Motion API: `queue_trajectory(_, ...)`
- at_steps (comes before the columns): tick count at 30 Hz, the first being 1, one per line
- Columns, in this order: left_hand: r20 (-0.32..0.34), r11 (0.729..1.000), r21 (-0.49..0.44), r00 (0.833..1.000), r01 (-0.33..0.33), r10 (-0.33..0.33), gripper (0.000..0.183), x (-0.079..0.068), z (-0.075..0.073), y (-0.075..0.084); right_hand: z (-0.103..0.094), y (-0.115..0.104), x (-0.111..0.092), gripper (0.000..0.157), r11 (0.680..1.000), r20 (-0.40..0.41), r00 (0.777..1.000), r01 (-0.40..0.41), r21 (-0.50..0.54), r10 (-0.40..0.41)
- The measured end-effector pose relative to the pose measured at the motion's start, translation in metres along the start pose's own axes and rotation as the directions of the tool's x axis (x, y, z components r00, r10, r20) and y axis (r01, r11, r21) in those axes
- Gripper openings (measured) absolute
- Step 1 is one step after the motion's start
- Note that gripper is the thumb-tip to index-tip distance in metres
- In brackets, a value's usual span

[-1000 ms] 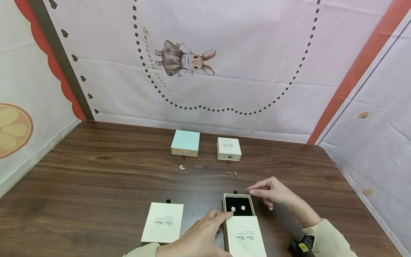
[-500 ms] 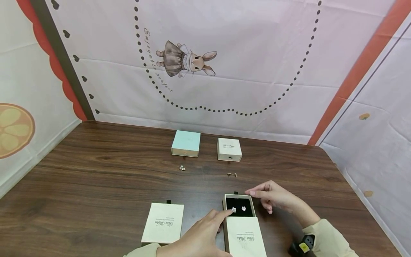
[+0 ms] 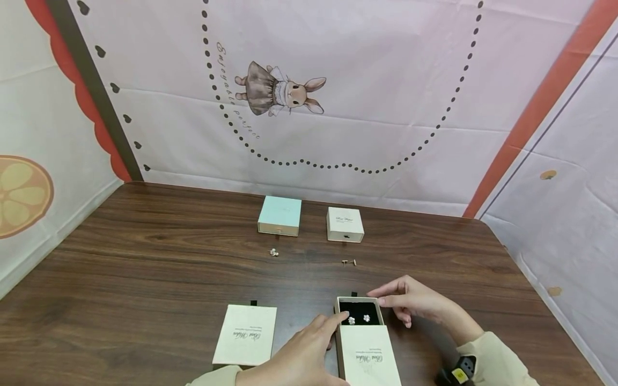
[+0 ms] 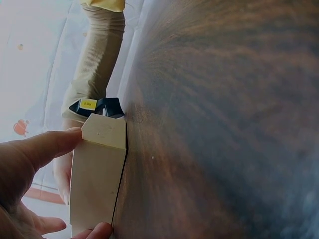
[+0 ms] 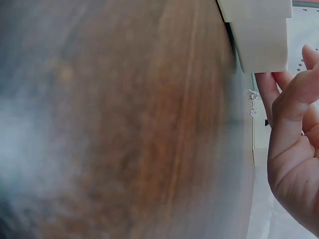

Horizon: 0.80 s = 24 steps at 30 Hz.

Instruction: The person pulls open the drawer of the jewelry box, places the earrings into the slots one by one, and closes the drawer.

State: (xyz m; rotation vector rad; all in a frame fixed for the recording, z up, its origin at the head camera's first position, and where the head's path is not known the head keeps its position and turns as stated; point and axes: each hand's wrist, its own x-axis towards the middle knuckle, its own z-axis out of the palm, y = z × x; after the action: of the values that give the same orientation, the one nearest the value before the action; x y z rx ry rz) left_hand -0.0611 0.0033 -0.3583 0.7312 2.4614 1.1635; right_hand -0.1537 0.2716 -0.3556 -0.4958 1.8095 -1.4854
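A cream jewelry box (image 3: 369, 356) lies at the front of the table, its drawer (image 3: 381, 311) partly slid out at the far end. Two flower-shaped stud earrings (image 3: 366, 318) sit on the drawer's black padding. My left hand (image 3: 301, 348) grips the box's sleeve from the left, index fingertip over the drawer's left edge; the left wrist view shows the thumb (image 4: 60, 142) at the sleeve's near end. My right hand (image 3: 420, 303) touches the drawer's far end with extended fingertips, also seen under the drawer end in the right wrist view, where those fingers (image 5: 271, 92) hold nothing.
A second cream box (image 3: 246, 335), closed, lies left of my left hand. Farther back stand a light blue box (image 3: 279, 214) and a small white box (image 3: 345, 224). Loose earrings (image 3: 273, 252) lie before the blue one, and a pair of studs (image 3: 348, 262) before the white one.
The drawer has slid a little way toward me into the sleeve, the right fingertips moving along with its far end. My left hand has stayed in place on the sleeve.
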Motion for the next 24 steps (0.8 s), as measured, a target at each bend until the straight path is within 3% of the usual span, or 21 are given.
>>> queue_trajectory(24, -0.018, 1.000, 0.028, 1.000, -0.002, 0.003, 0.099, -0.0011, 0.0002, 0.0026, 0.0073, 0.0024, -0.0100, 0.037, 1.000, 0.072, 0.997, -0.011, 0.017, 0.010)
